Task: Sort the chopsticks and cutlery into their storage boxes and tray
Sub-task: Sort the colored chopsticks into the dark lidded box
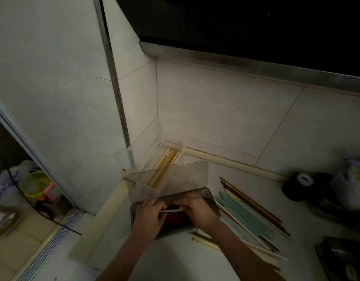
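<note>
Smoked storage box (212, 201), lid up, on surface; both hands over it.
Left hand (149, 214) and right hand (197, 209) each pinch an end of a white chopstick (172, 210); risk: loose grip drops it askew over dark chopsticks inside; loose chopsticks (250, 216) wait right.

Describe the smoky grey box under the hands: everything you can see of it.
The grey box looks like translucent smoky plastic, rectangular with rounded corners. Its matching lid stands open, tilted back toward the wall. Dark reddish-brown chopsticks lie inside. It sits on the pale counter, with loose chopsticks to its right. The left hand and right hand hover over it, holding a white stick between them.
</note>
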Motion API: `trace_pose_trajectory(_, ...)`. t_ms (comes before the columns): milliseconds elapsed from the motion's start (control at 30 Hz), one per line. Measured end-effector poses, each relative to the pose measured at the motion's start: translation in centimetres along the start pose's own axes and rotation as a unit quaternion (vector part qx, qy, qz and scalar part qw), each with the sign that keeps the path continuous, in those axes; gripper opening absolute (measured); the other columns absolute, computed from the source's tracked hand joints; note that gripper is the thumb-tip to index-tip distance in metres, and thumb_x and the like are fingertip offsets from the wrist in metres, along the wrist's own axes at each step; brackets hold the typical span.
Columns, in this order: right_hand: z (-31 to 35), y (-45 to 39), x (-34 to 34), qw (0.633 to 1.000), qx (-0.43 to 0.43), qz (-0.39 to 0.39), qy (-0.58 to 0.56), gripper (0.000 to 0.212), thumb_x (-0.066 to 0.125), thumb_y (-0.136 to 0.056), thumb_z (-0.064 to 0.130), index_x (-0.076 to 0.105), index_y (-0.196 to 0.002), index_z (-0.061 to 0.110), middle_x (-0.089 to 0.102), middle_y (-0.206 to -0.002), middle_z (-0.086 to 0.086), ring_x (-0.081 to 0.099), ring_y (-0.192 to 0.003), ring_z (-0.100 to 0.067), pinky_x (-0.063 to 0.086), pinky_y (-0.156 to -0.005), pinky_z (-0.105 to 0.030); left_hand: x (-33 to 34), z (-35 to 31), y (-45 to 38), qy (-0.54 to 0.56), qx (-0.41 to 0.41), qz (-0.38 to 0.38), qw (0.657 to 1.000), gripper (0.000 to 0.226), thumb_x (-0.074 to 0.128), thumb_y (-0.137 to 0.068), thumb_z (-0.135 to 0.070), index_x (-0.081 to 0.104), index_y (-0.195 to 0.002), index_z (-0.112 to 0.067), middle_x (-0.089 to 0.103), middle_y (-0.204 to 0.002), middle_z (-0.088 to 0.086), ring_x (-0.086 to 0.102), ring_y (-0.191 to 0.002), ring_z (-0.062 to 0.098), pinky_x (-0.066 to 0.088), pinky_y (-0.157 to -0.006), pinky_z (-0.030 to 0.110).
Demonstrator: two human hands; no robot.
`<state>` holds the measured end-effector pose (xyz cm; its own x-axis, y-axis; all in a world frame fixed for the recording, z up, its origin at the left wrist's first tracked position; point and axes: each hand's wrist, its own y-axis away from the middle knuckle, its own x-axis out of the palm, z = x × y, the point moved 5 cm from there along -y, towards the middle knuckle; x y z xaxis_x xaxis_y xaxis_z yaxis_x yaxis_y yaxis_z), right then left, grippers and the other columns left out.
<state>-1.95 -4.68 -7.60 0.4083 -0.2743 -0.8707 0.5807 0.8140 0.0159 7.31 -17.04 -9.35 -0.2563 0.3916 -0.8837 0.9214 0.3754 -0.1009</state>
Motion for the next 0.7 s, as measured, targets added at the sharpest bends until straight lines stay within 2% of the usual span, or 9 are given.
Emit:
trace_pose_trajectory(67,-1.8,0.5,-1.3,0.997,0.045,-0.06,-0.008,0.028,0.049,-0.095,0.016,0.062,-0.12,0.021,0.06,-0.117,-0.002,0.053,-0.109,-0.015,0.042,-0.099,-0.029,0.2,0.1,0.2,-0.004,0.003,0.003,1.0,0.02,0.061,-0.081,-0.024,0.062,-0.101,-0.027,0.058,-0.109,-0.008,0.049,-0.108,0.017,0.036,-0.09,0.031)
trace_pose_trajectory(133,-4.1,1.4,-3.1,0.983,0.108,-0.145,-0.037,0.025,0.046,-0.096,0.015,0.056,-0.117,0.026,0.059,-0.108,-0.001,0.056,-0.096,-0.011,0.048,-0.082,-0.021,0.4,0.2,0.4,-0.003,0.004,0.003,1.0,0.018,0.062,-0.079,-0.021,0.063,-0.097,-0.026,0.06,-0.105,-0.007,0.052,-0.106,0.018,0.037,-0.088,0.032)
trace_pose_trajectory(200,-7.5,3.0,-4.8,0.95,0.198,-0.231,-0.077,0.019,0.047,-0.094,0.009,0.051,-0.108,0.021,0.058,-0.101,-0.005,0.056,-0.083,-0.009,0.043,-0.064,-0.011,0.9,0.5,0.5,0.005,-0.001,0.0,1.0,0.016,0.063,-0.078,-0.018,0.064,-0.092,-0.023,0.061,-0.098,-0.005,0.055,-0.101,0.022,0.039,-0.085,0.034)
trace_pose_trajectory(233,-9.1,3.9,-5.5,0.933,0.245,-0.254,-0.066,0.016,0.048,-0.093,0.006,0.052,-0.105,0.016,0.058,-0.1,-0.007,0.055,-0.082,-0.012,0.042,-0.062,-0.014,1.0,0.5,0.6,0.007,-0.003,-0.001,1.0,0.014,0.063,-0.078,-0.017,0.064,-0.091,-0.022,0.061,-0.097,-0.004,0.055,-0.101,0.023,0.04,-0.085,0.034)
trace_pose_trajectory(300,-12.3,5.7,-5.8,0.918,0.32,-0.236,-0.001,0.013,0.047,-0.093,0.006,0.054,-0.103,0.011,0.059,-0.101,-0.01,0.053,-0.09,-0.02,0.045,-0.071,-0.029,1.2,0.5,0.6,0.003,-0.014,0.005,1.0,0.014,0.06,-0.082,-0.019,0.063,-0.095,-0.022,0.06,-0.1,-0.003,0.052,-0.105,0.021,0.038,-0.089,0.034)
trace_pose_trajectory(367,-14.9,7.4,-5.1,0.915,0.362,-0.17,0.058,0.017,0.043,-0.094,0.007,0.055,-0.106,0.011,0.06,-0.106,-0.009,0.054,-0.098,-0.023,0.048,-0.081,-0.034,1.4,0.5,0.6,0.0,-0.023,0.013,1.0,0.015,0.056,-0.086,-0.023,0.061,-0.1,-0.023,0.058,-0.105,-0.005,0.048,-0.109,0.018,0.034,-0.092,0.031)
trace_pose_trajectory(433,-16.5,8.6,-4.1,0.915,0.376,-0.125,0.078,0.021,0.042,-0.094,0.006,0.054,-0.11,0.013,0.061,-0.111,-0.008,0.055,-0.103,-0.023,0.049,-0.086,-0.035,1.5,0.5,0.5,-0.004,-0.029,0.022,0.999,0.016,0.053,-0.087,-0.026,0.058,-0.103,-0.025,0.056,-0.107,-0.007,0.046,-0.111,0.016,0.032,-0.093,0.029)
trace_pose_trajectory(567,-17.6,9.5,-2.9,0.914,0.378,-0.088,0.116,0.035,0.042,-0.093,0.006,0.047,-0.127,0.015,0.055,-0.127,-0.006,0.05,-0.119,-0.023,0.045,-0.096,-0.034,1.5,0.5,0.5,-0.008,-0.035,0.028,0.999,0.017,0.052,-0.087,-0.026,0.058,-0.103,-0.025,0.056,-0.107,-0.007,0.045,-0.111,0.015,0.032,-0.092,0.029)
trace_pose_trajectory(700,-17.9,9.5,-2.7,0.913,0.379,-0.068,0.133,0.034,0.039,-0.095,0.009,0.044,-0.129,0.013,0.055,-0.127,-0.007,0.051,-0.119,-0.021,0.046,-0.097,-0.032,1.6,0.6,0.5,-0.009,-0.045,0.038,0.998,0.018,0.052,-0.088,-0.027,0.058,-0.104,-0.025,0.057,-0.108,-0.007,0.045,-0.111,0.016,0.033,-0.093,0.03)
